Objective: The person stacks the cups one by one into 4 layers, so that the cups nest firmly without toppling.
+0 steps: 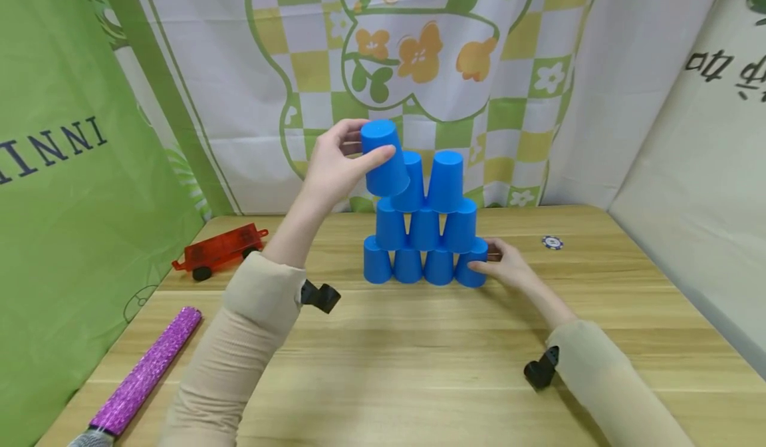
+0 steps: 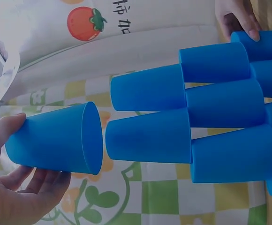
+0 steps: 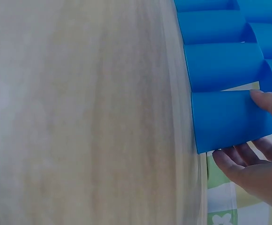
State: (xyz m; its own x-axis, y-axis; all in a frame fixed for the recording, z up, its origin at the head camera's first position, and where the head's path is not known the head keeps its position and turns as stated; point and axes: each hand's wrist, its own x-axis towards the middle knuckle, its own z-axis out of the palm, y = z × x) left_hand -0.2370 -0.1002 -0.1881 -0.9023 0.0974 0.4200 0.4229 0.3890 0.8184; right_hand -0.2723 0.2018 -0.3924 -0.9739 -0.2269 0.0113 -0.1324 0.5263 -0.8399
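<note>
On the wooden worktop (image 1: 419, 367) we see a red toy cart (image 1: 220, 250) near the left edge, a purple glitter stick (image 1: 143, 374) nearer us, and a small blue-and-white chip (image 1: 552, 242) far right. Patterned cloths (image 1: 419, 54) hang behind.

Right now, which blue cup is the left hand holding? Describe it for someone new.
On the wooden table stands a pyramid of upturned blue plastic cups. The cup is at its upper left, gripped by the left hand: the only one lifted off the stack.
</note>
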